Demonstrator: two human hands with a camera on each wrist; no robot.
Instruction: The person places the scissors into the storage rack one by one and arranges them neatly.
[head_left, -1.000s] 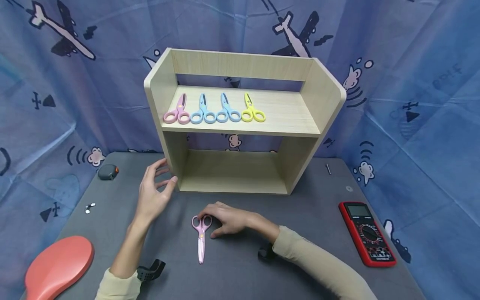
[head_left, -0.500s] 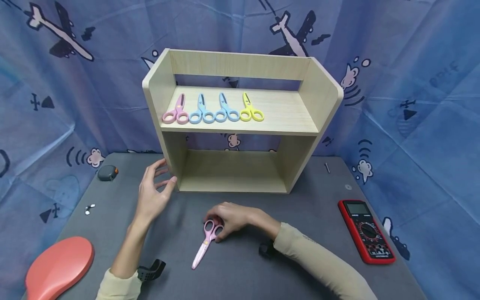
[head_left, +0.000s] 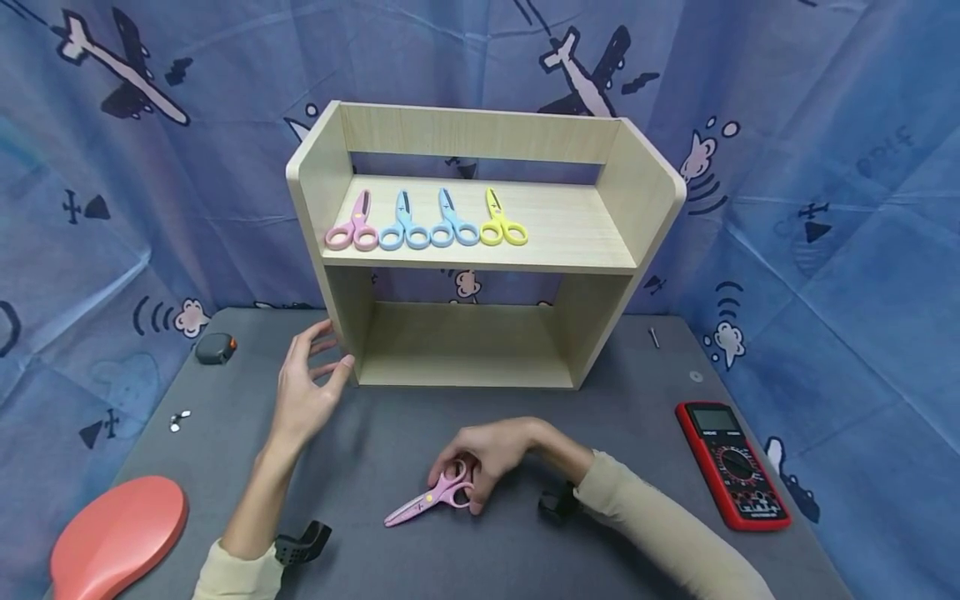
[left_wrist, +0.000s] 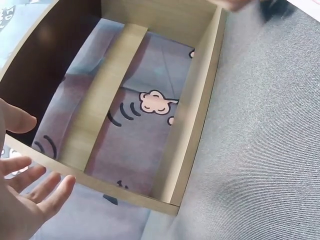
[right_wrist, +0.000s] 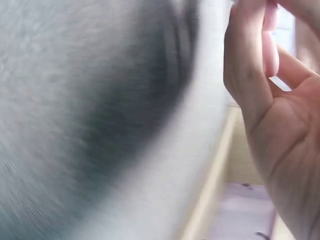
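The right hand [head_left: 487,454] is curling its fingers round the handle loops of the pink scissors [head_left: 431,500], pinching them against the grey mat [head_left: 637,517] in front of the shelf [head_left: 480,250]. From that grip the blades are running out to the person's left and slightly toward them, so the long axis is lying nearly across the mat, tip pointing away from the wrist. The left hand [head_left: 307,387] is resting with fingers spread and relaxed, holding nothing, its fingertips touching the shelf's left side panel; it is well apart from the scissors, so the right hand is plainly the nearer one.

Four more scissors [head_left: 427,225] are lying in a row on the upper board, loops toward the front edge. A multimeter [head_left: 735,467] is sitting on the mat to the right, a red paddle [head_left: 116,533] at the near left corner.

The knuckles are hiding the loops, so I cannot tell which fingers are passing through them. The right wrist view is smearing badly, showing only the palm [right_wrist: 280,140] and a sliver of pink. The left wrist view is cutting off most of the left hand [left_wrist: 25,200]
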